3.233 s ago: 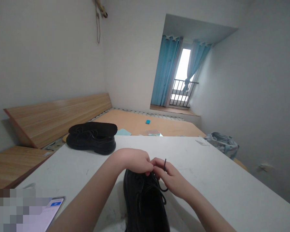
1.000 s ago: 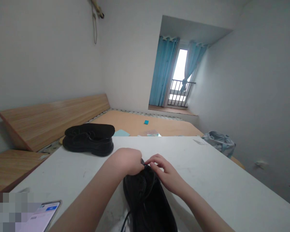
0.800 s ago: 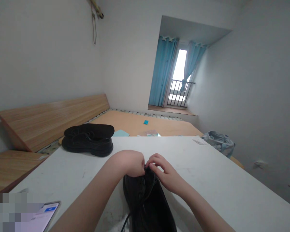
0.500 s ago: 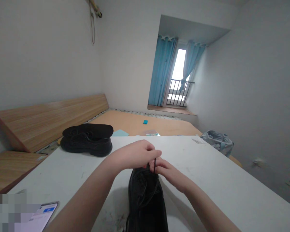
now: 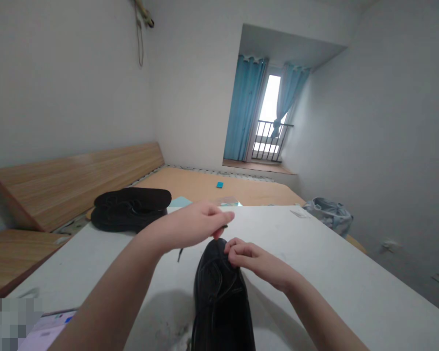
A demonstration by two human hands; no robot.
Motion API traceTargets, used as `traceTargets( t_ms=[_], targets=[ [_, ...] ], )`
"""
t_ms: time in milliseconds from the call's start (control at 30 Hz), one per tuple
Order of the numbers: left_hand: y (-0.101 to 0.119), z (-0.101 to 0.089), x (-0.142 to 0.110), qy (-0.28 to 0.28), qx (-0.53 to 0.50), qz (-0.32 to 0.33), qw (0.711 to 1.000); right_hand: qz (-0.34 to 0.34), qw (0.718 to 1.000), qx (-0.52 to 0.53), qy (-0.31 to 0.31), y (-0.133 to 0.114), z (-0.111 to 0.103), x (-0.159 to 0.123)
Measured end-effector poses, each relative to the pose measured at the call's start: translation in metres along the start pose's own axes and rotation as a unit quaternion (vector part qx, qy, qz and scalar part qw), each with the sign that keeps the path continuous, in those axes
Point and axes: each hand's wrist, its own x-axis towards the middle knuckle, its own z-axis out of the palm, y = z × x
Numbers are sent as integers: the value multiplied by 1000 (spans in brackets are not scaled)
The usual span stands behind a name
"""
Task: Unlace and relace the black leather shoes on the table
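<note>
The black shoe is lying on the white table just below the fingers, its opening facing up toward the person. The left hand is hovering over its far end, thumb and fingers drawing together and apparently clamping a dark lace, whose loose tip is hanging beneath the palm. The right hand is bending its fingers close together against the shoe's upper; whether they are pinching it, one cannot tell. The hands seem to be pulling lace at the front while bracing the shoe, and further pulling would be calling for a steady right hand and a firm left pinch. Farther out, beyond the left wrist, another shoe is sitting; nearer the person, a phone is lying beside the left forearm.
</note>
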Motion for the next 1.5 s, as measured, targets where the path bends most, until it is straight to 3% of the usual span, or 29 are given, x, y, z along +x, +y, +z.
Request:
traceTargets(
  t_ms=[67,133,233,400,467,533,633,733,767,833,900,967,1033,1067,1100,1167,1233,1300,1333,1400,1500],
  targets=[
    [-3,6,0,-86,90,-51,991,-4,999,47,7,1,2,0],
    [-6,14,2,-127,153,-105,974,-15,994,102,21,1,2,1],
    [-9,23,10,-143,188,-155,959,-48,978,191,73,1,-4,3],
    [-13,27,16,-154,207,-180,949,-113,928,307,177,-13,-17,-2],
    [-16,25,14,-157,208,-183,948,-144,906,334,218,-21,-18,-7],
    [-19,22,11,-177,199,-180,947,-163,901,329,231,-26,-15,-11],
    [-22,14,8,-203,180,-167,948,-169,922,270,218,-28,-9,-15],
    [-21,5,6,-165,186,-150,957,-190,941,63,274,-25,-7,-19],
    [-19,2,5,-136,186,-140,963,-206,927,-33,312,-24,-8,-21],
    [-15,-4,2,-74,152,-112,979,-240,871,-197,381,-24,-9,-25],
    [-8,-9,-1,-66,77,-59,993,-264,830,-268,413,-24,-11,-28],
    [-2,-11,-5,-139,4,19,990,-267,839,-249,403,-25,-12,-29],
    [3,-10,-7,-227,-23,85,970,-248,884,-163,361,-23,-10,-27],
    [3,-7,-6,-243,-17,95,965,-236,908,-108,330,-22,-8,-26],
    [3,-4,-3,-232,9,83,969,-226,927,-52,295,-21,-5,-25],
    [-1,7,3,-140,115,17,983,-206,956,40,206,-20,2,-25],
    [-6,19,11,-76,211,-31,974,-166,980,86,63,-22,8,-27],
    [-9,30,17,-83,241,-49,966,-126,987,64,-81,-26,13,-29],
    [-10,35,18,-99,249,-55,962,-119,985,34,-118,-28,14,-29],
    [-11,42,20,-134,264,-64,953,-136,987,-46,-78,-30,14,-26],
    [-11,44,21,-165,272,-63,946,-143,970,-158,114,-22,9,-15]
  ],
)
